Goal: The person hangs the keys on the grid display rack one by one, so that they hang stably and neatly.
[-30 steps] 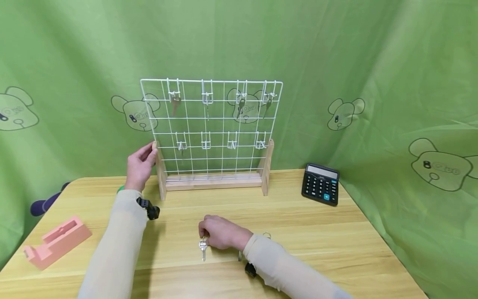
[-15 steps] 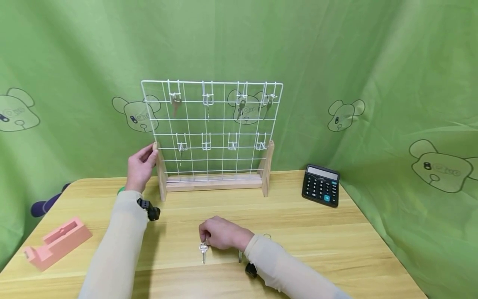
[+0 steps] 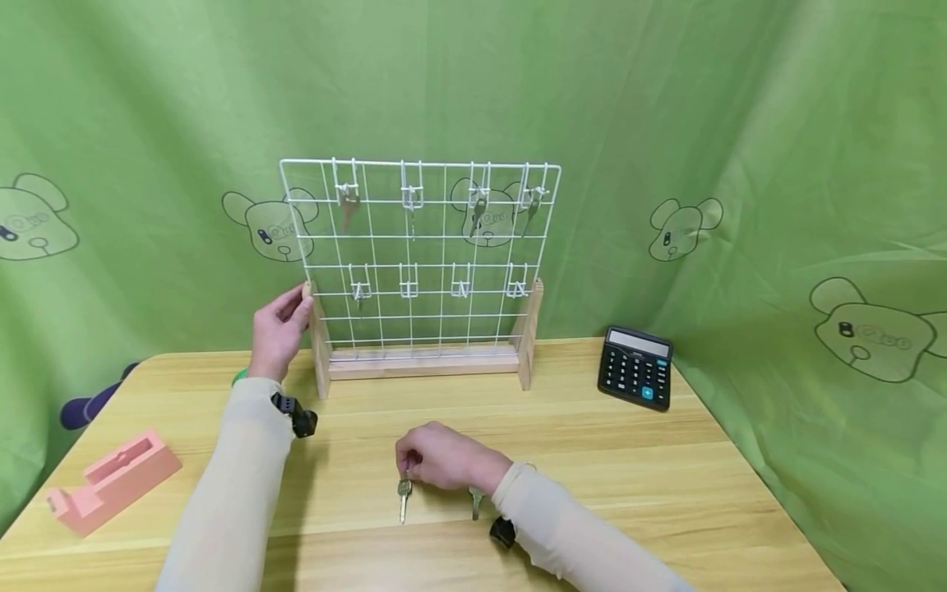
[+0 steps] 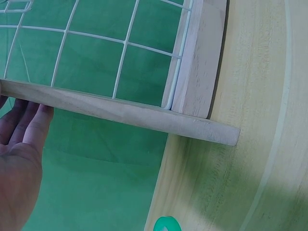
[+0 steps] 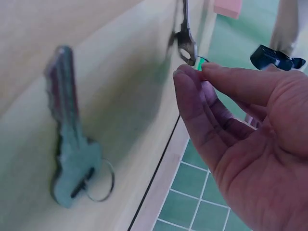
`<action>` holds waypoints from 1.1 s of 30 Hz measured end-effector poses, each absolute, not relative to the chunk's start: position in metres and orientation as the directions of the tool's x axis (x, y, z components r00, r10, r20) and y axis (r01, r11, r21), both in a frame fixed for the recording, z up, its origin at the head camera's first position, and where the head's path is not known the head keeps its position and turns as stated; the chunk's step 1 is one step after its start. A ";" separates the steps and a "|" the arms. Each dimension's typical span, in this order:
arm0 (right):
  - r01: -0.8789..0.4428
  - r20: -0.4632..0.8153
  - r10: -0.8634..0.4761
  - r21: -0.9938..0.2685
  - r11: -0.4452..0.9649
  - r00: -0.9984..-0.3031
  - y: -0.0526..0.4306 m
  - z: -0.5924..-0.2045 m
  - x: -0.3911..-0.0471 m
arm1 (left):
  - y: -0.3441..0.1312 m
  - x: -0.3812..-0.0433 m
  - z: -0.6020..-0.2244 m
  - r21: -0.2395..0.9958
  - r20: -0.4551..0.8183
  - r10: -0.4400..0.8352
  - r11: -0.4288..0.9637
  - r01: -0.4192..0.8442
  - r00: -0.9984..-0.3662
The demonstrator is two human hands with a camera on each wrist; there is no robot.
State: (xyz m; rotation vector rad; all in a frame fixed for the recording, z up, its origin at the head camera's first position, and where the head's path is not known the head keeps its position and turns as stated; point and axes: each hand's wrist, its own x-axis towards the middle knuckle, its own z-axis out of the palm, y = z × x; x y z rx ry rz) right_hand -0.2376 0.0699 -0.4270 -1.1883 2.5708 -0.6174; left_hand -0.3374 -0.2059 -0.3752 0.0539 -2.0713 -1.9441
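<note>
My left hand pinches the top of the left wooden upright of a white wire grid rack. In the left wrist view, the fingers of that hand reach behind the wood. My right hand, low over the table, pinches a silver key near its ring, between thumb and fingertips, with the blade pointing down toward the table's front. A second key, with a ring, lies on the table beside the right wrist; the right wrist view shows this key large.
Hooks on the grid stand in two rows, and several carry keys, such as the one at upper left. A black calculator lies at the right. A pink tape dispenser stands at the left of the wooden table.
My right hand has shifted slightly right and up. The key in it has turned and looks darker and narrower, and the second key shows more. My left hand stays put.
</note>
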 end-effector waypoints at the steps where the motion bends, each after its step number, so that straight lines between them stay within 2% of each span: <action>1: -0.662 -0.039 -0.766 -0.477 0.578 -0.641 0.071 -0.426 -0.238 | -0.206 -0.337 -0.375 0.981 0.190 -0.230 0.085 0.175 -0.954; 12: -0.654 0.006 -0.765 -0.523 0.547 -0.644 0.074 -0.414 -0.236 | -0.207 -0.338 -0.377 0.980 0.192 -0.237 0.090 0.175 -0.953; 33: -0.544 0.089 -0.701 -0.701 0.460 -0.707 0.083 -0.394 -0.242 | -0.207 -0.340 -0.377 0.980 0.197 -0.234 0.072 0.185 -0.952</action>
